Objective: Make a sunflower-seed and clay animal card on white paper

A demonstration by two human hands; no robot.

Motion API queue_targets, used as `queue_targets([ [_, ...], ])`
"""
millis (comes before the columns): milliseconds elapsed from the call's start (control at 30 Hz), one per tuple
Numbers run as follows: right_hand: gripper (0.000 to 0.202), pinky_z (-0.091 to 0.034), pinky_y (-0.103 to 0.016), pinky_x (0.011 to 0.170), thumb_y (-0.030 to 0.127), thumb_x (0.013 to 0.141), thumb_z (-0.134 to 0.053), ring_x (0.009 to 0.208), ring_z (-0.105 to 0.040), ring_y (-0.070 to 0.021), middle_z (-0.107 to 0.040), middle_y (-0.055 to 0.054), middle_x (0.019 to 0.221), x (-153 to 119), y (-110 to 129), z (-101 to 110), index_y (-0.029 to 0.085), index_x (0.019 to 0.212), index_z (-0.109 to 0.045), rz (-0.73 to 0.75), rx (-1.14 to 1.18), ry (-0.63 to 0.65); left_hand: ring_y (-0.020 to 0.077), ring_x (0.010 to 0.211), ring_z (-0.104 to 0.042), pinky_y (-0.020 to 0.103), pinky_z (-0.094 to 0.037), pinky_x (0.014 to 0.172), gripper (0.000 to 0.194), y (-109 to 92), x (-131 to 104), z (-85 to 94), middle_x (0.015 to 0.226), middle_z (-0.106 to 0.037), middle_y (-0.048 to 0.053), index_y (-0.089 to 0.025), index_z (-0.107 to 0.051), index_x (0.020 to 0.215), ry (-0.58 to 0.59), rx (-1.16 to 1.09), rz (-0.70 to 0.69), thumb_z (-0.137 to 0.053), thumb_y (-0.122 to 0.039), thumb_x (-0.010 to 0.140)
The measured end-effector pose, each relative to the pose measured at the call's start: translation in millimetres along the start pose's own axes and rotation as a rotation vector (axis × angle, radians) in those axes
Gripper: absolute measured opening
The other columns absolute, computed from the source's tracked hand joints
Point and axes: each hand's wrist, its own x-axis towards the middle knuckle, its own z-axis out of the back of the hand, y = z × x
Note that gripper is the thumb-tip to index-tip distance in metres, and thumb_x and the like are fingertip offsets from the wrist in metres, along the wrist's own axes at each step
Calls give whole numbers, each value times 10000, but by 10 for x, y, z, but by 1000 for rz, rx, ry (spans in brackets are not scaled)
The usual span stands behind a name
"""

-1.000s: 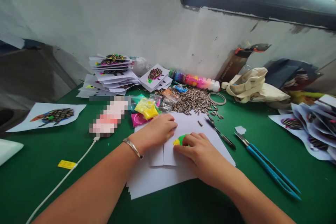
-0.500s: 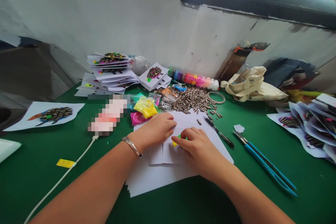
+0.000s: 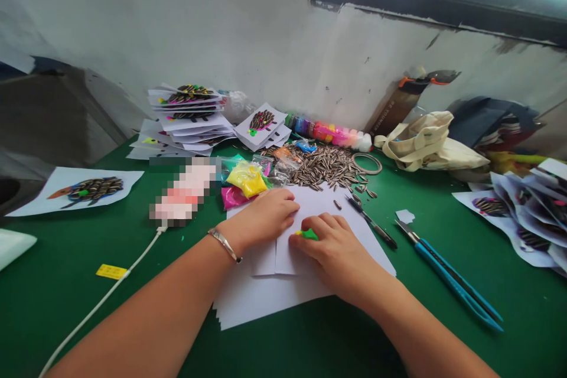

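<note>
My left hand (image 3: 264, 217) rests knuckles-down on a stack of white paper sheets (image 3: 287, 283) on the green table (image 3: 133, 307), holding the top sheet still. A silver bracelet sits on that wrist. My right hand (image 3: 334, 251) presses its fingertips on a small lump of green and yellow clay (image 3: 306, 234) stuck to the top sheet. Most of the clay is hidden under the fingers. A pile of striped sunflower seeds (image 3: 325, 166) lies just behind the paper.
Small bags of yellow and pink clay (image 3: 244, 183) lie left of the seeds. Tweezers (image 3: 371, 223) and blue scissors (image 3: 452, 279) lie to the right. Stacks of finished seed pictures (image 3: 190, 115) stand at the back left, more at the right edge (image 3: 527, 212). A white cable (image 3: 110, 292) crosses the left.
My right hand's fingers have slid over the clay lump, covering more of it; only a green edge and a speck of yellow show now. The left hand has stayed put.
</note>
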Motion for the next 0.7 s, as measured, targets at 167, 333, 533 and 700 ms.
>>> queue_targets([
  [167, 280, -310, -372, 870, 118, 882, -555, 962, -469, -228, -602, -66, 1042, -15, -8, 3, 270, 1092, -662, 21, -13, 29, 190, 867, -553, 315, -430, 783, 125, -13, 1, 12, 922, -591, 49, -178, -616, 806, 6, 11, 6, -519, -136, 872],
  [333, 435, -317, -381, 887, 68, 880, -523, 1019, -475, -235, -594, -76, 1149, -26, -33, -10, 297, 1241, -606, -43, 24, -22, 182, 857, -549, 301, -428, 764, 121, -12, 0, 17, 909, -585, 41, -180, -612, 808, 7, 12, 3, -519, -147, 878],
  [533, 312, -317, -394, 911, 117, 911, -541, 1015, -494, -232, -625, -56, 1083, 3, -70, -2, 304, 1121, -674, -60, 42, 23, 181, 865, -554, 299, -427, 779, 112, -6, 2, 12, 929, -588, 43, -179, -604, 802, 8, 18, 7, -527, -140, 874],
  [700, 384, -339, -388, 905, 80, 902, -538, 1053, -490, -239, -603, -70, 1171, 4, -88, 8, 309, 1188, -653, -99, 55, -34, 182, 860, -553, 301, -429, 765, 127, -9, 2, 12, 924, -582, 43, -177, -597, 787, 9, 22, 13, -522, -154, 887],
])
